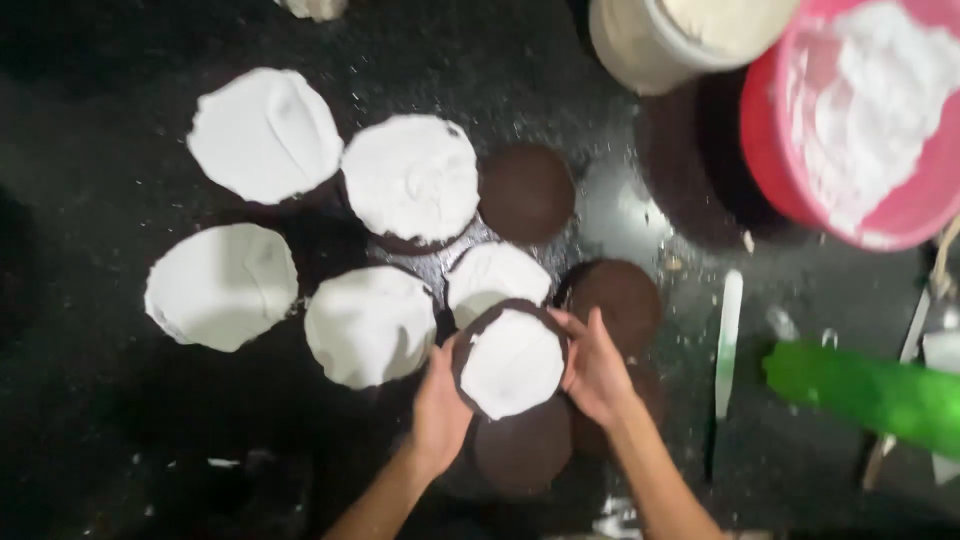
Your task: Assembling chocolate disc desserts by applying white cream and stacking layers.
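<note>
Head view: at the near edge, two bare forearms are seen reaching up and inward from the bottom of the frame, and the left hand (440, 410) and right hand (595, 370) are clasped on opposite sides of a round dark-brown cake layer topped with white cream (512, 362), fingers curled along its rim and thumbs on top. It is held between them, slightly tilted, just above two bare dark-brown round cake layers (522, 448) lying on the black speckled bench (120, 440). The step in hand is judged to be the handling of one creamed layer by its edges; any further move would call for an even grip on both sides, so that the cream is not smeared. Beside the right hand another plain brown layer (622, 295) is seen, and to the right a white-bladed spatula (727, 340) and a green cylindrical object (870, 392). Farther off, five more cream-covered rounds (410, 178) are spread over the bench, with one bare brown round (526, 192) among them. At the far edge a cream-coloured tub (650, 40) and a pink bowl of white cream (780, 150) are set.
</note>
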